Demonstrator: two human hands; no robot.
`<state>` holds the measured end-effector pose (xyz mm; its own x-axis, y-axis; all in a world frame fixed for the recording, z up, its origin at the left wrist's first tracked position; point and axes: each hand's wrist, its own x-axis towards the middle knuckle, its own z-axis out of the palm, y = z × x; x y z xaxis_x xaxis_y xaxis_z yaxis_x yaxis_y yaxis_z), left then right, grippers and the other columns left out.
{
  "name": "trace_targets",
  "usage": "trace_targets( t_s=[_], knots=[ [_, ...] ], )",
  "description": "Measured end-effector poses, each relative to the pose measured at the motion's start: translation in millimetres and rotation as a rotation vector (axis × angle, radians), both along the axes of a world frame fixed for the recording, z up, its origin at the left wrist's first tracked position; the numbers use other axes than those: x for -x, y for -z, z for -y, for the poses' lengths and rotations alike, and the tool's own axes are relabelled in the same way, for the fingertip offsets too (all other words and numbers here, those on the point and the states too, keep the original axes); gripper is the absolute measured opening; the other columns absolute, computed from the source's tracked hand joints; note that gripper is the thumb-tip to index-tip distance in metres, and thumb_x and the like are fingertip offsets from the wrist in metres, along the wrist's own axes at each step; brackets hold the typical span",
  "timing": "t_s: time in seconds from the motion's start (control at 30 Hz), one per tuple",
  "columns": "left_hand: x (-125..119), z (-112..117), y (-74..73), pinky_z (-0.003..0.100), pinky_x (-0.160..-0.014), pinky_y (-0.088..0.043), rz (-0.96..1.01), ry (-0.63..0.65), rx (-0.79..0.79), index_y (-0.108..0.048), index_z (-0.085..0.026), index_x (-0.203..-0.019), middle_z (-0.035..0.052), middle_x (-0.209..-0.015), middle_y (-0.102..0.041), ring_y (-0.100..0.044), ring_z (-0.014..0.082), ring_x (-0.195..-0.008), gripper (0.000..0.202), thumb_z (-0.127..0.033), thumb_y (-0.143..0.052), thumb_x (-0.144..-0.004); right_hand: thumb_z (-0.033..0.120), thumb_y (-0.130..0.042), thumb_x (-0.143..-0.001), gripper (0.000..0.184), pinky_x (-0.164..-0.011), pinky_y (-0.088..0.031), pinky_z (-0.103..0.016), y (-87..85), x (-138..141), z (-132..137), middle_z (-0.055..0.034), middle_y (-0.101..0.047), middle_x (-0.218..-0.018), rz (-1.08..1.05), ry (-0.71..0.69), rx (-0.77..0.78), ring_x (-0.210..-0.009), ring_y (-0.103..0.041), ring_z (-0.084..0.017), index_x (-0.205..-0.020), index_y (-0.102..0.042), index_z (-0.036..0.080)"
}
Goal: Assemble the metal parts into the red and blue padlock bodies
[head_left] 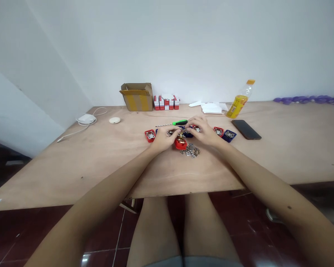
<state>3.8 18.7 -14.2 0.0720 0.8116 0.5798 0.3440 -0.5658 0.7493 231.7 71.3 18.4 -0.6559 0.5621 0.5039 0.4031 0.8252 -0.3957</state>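
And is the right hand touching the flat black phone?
Apart. In the head view, a blue rectangular case and wooden tabletop separate the right hand from the phone.

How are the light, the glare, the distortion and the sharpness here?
Head view: soft light on the table; head view: bright glare on the floor; head view: left arm and right arm swell toward the corners, wide-lens style; head view: metal parts look soft, fine detail lost.

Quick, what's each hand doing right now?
Left hand: fingers at the red-and-gold piece; can't tell if closed.
Right hand: fingers there too; can't tell either.
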Motion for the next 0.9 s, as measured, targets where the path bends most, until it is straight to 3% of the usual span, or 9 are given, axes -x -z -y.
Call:
trace_targets(
  t_s=[0.17,0.37,0.63,0.83,0.9],
  knots=[
    [0.2,-0.7,0.5,0.04,-0.088,-0.065,-0.008,0.01,-0.001,-0.085,-0.021,-0.101,0.0089,-0.107,-0.085,-0.079,0.0274,-0.101,0.023,-0.038,-0.07,-0.097,0.037,-0.06,-0.105,0.019,-0.112,-0.043,-0.054,1.8,1.4,0.4,-0.0097,-0.076,-0.116,-0.09,-0.062,0.094,-0.12,-0.063,-0.032,-0.106,-0.074,0.025],
    [-1.7,1.4,-2.4,0.041,-0.088,-0.065,0.003,0.003,-0.002,-0.085,-0.02,-0.101,0.0099,-0.107,-0.085,-0.08,0.028,-0.1,0.022,-0.035,-0.07,-0.097,0.039,-0.069,-0.099,0.019,-0.098,-0.053,-0.049,7.4,2.3,-6.2,-0.0088,-0.078,-0.109,-0.259,-0.116,0.25,-0.104,-0.07,-0.028,-0.101,-0.079,0.023],
    [-0.7,-0.1,-1.1,0.037,-0.087,-0.063,0.002,0.02,-0.024,-0.083,-0.019,-0.105,0.0091,-0.107,-0.085,-0.079,0.0243,-0.098,0.02,-0.031,-0.069,-0.099,0.049,-0.079,-0.093,0.028,-0.098,-0.057,-0.048,11.0,6.6,-5.6,-0.0083,-0.082,-0.106,-0.385,-0.156,0.499,-0.102,-0.074,-0.027,-0.099,-0.083,0.022],
    [-0.8,-0.5,0.4,0.036,-0.086,-0.062,-0.04,-0.028,-0.096,-0.082,-0.02,-0.104,0.008,-0.106,-0.084,-0.079,0.0229,-0.097,0.017,-0.029,-0.068,-0.1,0.05,-0.085,-0.088,0.029,-0.1,-0.058,-0.05,14.4,9.3,-3.5,-0.0086,-0.083,-0.108,-0.45,-0.173,0.557,-0.103,-0.075,-0.027,-0.099,-0.085,0.024],
    [-2.2,1.1,-1.2,0.034,-0.082,-0.062,-0.07,-0.048,-0.135,-0.081,-0.019,-0.102,0.008,-0.103,-0.084,-0.078,0.0224,-0.094,0.016,-0.027,-0.068,-0.1,0.048,-0.09,-0.083,0.031,-0.093,-0.06,-0.048,17.8,10.7,-2.4,-0.0085,-0.082,-0.106,-0.473,-0.175,0.575,-0.096,-0.075,-0.026,-0.1,-0.083,0.023]
  ],
)
